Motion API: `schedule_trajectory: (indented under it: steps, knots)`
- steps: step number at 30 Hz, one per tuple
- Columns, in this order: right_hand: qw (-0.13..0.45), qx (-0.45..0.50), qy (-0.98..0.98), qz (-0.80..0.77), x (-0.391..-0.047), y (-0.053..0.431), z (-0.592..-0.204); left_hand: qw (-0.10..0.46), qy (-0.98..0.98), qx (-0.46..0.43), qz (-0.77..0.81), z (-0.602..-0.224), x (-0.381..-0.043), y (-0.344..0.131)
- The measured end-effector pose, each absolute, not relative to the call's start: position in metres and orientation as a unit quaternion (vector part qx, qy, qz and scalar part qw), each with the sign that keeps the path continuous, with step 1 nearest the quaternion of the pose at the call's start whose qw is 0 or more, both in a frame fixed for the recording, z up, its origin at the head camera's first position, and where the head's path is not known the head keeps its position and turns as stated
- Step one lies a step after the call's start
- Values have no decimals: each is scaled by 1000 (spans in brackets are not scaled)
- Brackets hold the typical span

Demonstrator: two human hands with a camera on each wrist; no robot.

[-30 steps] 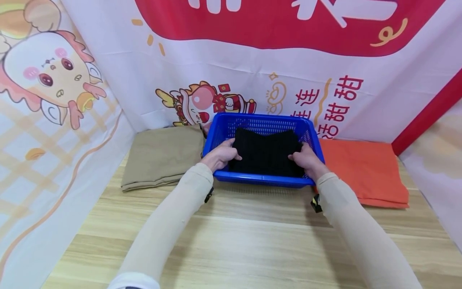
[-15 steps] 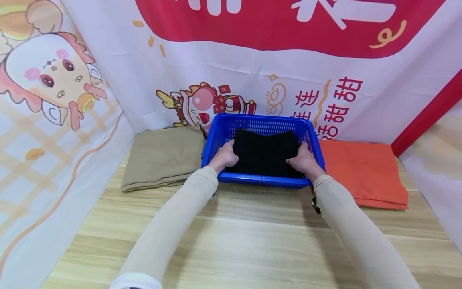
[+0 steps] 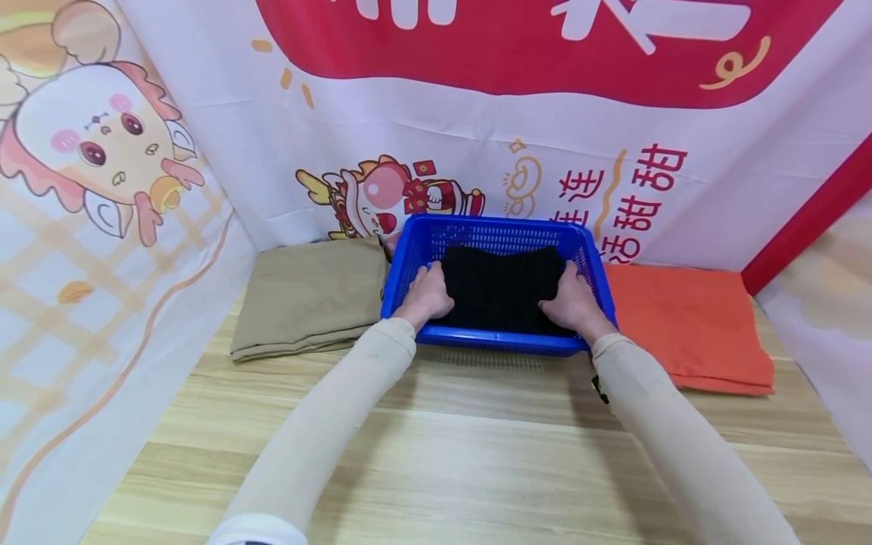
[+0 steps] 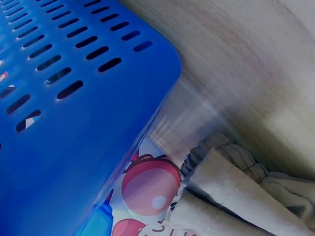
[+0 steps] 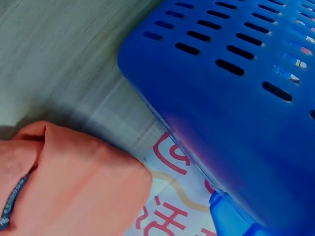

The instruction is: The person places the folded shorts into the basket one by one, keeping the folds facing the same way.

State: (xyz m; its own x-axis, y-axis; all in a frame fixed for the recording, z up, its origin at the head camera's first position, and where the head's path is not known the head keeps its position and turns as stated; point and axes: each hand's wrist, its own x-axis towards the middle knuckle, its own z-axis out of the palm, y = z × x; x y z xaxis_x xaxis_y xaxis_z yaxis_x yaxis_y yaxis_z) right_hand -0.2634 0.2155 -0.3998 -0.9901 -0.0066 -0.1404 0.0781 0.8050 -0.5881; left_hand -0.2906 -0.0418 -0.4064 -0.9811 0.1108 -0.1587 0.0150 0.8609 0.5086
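A folded black garment [image 3: 502,289] lies inside the blue plastic basket [image 3: 500,337], at the middle of the head view. My left hand [image 3: 428,294] grips its left side, thumb on top of the fabric. At the opposite side my right hand [image 3: 574,300] holds the garment's edge, its thumb also over the cloth. The fingertips of both hands are hidden by fabric. Each wrist view shows only the outside of the slotted basket [image 4: 93,123], with neither hand in sight.
Left of the basket lies a folded khaki garment [image 3: 309,295]; its gathered elastic edge shows in the left wrist view. A folded orange garment [image 3: 684,325] lies to the right. The wooden table [image 3: 463,454] meets a printed cloth backdrop [image 3: 443,98] behind the basket.
The left hand has shifted slightly right and inward along the garment's side. The right thumb has slid a little inward. The garment has settled slightly lower; the basket stays put.
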Motion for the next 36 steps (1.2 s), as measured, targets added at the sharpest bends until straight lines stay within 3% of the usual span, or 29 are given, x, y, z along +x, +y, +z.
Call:
schedule_trajectory:
  steps: [13,25,36]
  knots:
    - [81,20,960,-267,-253,212,-385,81,964,65,243,-400,-291,-46]
    - [-50,-51,966,-250,-224,213,-370,39,947,91,304,-369,-271,-62]
    - [-88,-99,949,-285,-191,216,-364,-21,930,117,348,-353,-242,-89]
